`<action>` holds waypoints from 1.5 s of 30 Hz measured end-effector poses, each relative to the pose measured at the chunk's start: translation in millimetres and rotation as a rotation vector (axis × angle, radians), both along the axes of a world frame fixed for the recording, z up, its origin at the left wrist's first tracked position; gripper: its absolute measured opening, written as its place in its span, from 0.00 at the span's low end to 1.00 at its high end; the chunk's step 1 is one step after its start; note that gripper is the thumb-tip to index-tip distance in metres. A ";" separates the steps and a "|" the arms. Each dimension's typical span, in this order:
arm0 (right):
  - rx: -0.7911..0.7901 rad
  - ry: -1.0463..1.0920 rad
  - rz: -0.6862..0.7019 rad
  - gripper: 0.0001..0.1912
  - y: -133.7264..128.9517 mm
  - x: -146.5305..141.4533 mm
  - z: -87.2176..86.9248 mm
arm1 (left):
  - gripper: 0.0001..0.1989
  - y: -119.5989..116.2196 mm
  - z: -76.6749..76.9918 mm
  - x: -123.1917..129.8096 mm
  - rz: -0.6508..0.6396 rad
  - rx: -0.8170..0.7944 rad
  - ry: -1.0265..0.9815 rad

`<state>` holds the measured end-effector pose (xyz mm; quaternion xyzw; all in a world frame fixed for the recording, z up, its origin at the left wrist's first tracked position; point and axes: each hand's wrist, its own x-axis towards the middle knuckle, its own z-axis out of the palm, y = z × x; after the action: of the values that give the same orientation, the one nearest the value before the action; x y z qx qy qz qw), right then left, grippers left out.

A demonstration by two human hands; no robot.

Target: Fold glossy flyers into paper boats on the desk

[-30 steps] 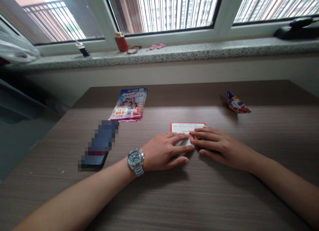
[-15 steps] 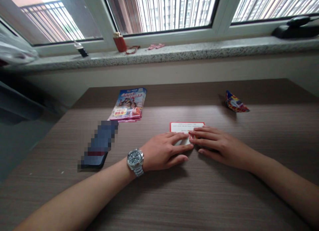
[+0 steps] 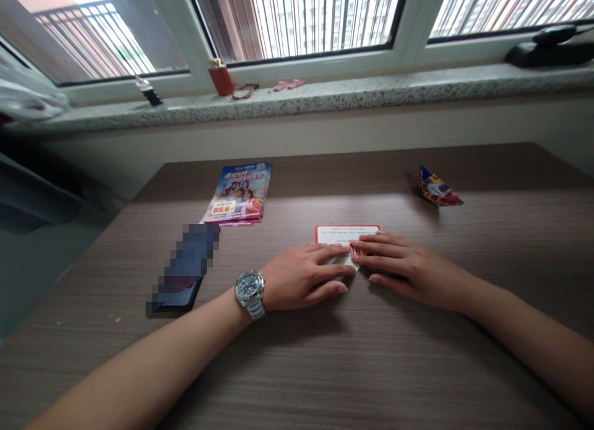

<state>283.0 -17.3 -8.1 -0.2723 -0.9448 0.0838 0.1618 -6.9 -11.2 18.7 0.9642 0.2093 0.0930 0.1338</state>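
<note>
A white sheet of paper with a red border and printed lines lies on the table, its far edge toward the window. The near part looks folded in to a point, and a small red printed patch shows in the middle. My left hand, with a silver watch on the wrist, rests flat over the paper's left side, fingers stretched out. Over the right side lies my right hand, also flat, its fingertips pressing beside the red patch. Both hands cover much of the sheet.
A stack of colourful flyers and a blurred-out dark phone lie to the left. A folded paper boat stands at the back right. On the stone windowsill are a red lighter-like case and a black object.
My left hand has drawn slightly left, its fingertips a little farther from the sheet's middle. My right hand stays almost in place on the paper.
</note>
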 end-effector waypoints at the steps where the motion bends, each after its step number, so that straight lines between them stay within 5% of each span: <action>1: -0.001 -0.002 0.000 0.25 0.0 0.1 -0.1 | 0.19 0.5 0.1 -0.3 -0.003 -0.006 -0.003; 20: 0.014 0.050 0.022 0.25 -0.1 -0.6 0.9 | 0.15 2.6 -0.2 -0.4 0.032 -0.069 -0.053; 45: -0.016 0.012 0.001 0.27 -0.2 -0.5 -0.3 | 0.21 0.7 -2.8 1.6 -0.002 0.045 -0.035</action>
<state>282.5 -17.5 -8.4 -0.2725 -0.9433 0.0931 0.1652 -5.3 -10.5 15.9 0.9653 0.2040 0.1143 0.1159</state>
